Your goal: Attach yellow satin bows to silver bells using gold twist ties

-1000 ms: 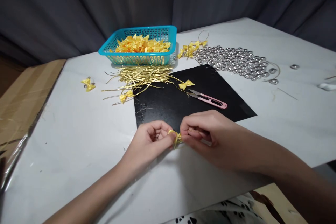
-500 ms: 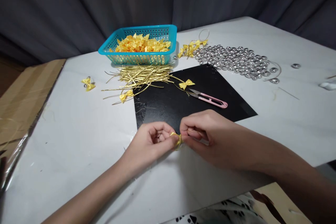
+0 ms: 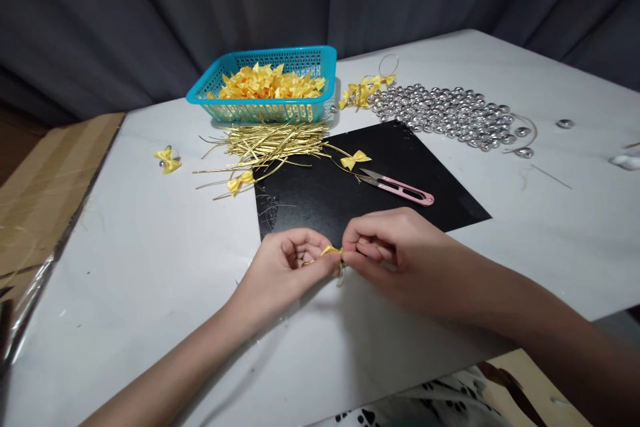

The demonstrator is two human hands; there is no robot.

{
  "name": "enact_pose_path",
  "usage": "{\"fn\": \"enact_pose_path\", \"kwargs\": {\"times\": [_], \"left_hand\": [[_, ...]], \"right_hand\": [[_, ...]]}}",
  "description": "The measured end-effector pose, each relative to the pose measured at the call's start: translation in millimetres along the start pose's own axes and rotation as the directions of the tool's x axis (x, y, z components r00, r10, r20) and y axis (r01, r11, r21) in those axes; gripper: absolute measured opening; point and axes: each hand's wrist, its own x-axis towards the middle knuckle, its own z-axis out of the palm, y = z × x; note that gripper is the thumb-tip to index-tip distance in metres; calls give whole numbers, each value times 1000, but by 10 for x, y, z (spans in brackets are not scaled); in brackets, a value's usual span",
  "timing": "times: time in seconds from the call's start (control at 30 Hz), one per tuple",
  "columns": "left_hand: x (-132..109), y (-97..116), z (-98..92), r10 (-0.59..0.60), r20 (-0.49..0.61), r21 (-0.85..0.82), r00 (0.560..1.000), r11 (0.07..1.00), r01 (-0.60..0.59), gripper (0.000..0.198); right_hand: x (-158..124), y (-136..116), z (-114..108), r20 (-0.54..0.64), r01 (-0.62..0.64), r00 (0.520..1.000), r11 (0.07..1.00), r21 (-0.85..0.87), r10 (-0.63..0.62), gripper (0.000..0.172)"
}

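Your left hand [image 3: 287,263] and right hand [image 3: 385,250] both pinch one small yellow bow [image 3: 332,252]. Loosen either pinch and it could slip onto the tabletop [image 3: 150,267]

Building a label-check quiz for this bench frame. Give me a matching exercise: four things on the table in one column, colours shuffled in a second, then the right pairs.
Things:
1. basket
2. snips
3. mat
4. pile of beads

Colours:
A. black
B. silver
C. teal
D. pink handles

Pairs: 1-C, 2-D, 3-A, 4-B.

The basket stands at the far edge and holds yellow bows. The snips lie on the mat. The left hand and right hand pinch a small yellow bow between them at the mat's near edge.
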Motion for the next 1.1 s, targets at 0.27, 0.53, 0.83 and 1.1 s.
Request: {"fn": "enact_pose_path", "kwargs": {"times": [0.27,0.53,0.83,1.1], "left_hand": [[14,74,-4,-18,-5,-153,1000,988,17,13],[14,80,-7,-19,23,-128,1000,991,22,13],[-4,60,8,-3,-22,-78,1000,997,1,13],[5,50,-9,-9,-92,-121,996,993,-2,15]], "right_hand": [[-1,-13,44,-77,-318,921,849,422,383,15],[25,-9,13,177,-411,906,701,583,383,13],[-2,-25,82,-32,-298,928,789,537,371,15],[-248,235,-255,-562,-17,770,891,454,301,16]]}}
